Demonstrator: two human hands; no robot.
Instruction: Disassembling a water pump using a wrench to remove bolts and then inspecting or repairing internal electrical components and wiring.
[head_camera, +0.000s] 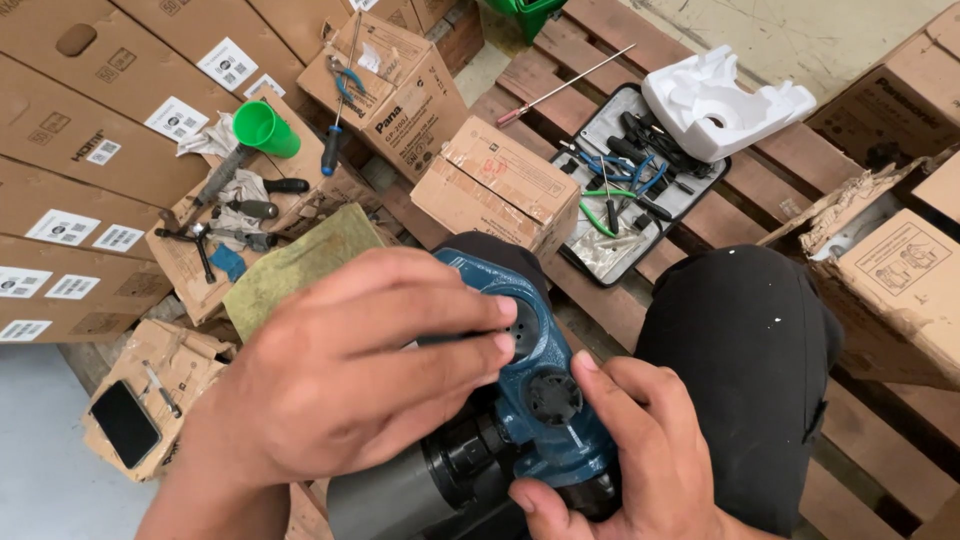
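Wooden pallet slats (620, 60) and stacked brown cartons (90, 150) surround a person seated low, knees in black trousers (740, 370), with a blue cast-metal pump body (545, 400) resting on the lap between both bare hands. The left hand (350, 380) lies across the top of the casting, its fingertips (500, 345) pinched narrow on what looks like a thin dark tool or pin at a round port; what exactly it grips cannot be told. The right hand (640, 450) cups the casting from below and beside, thumb near a black ribbed plug (553, 397), fingers closed on the body rather than spread. Judged from this pose, the heavy casting sits on a rounded grey motor housing (390, 500) and could roll off the lap if the right hand loosens; a slip of the pinched piece could also scratch the port or jab a finger. Small loose parts could drop between the slats. Counted in view: one open tool case (640, 190) holding several pliers and drivers, one long screwdriver (565, 88) lying on the slats, one blue-handled screwdriver (332, 145), one pair of pliers (348, 82), one green cup (264, 128), one white foam insert (725, 100), one phone (124, 422) face down on torn cardboard, one small sealed box (500, 185), one olive cloth (300, 265).
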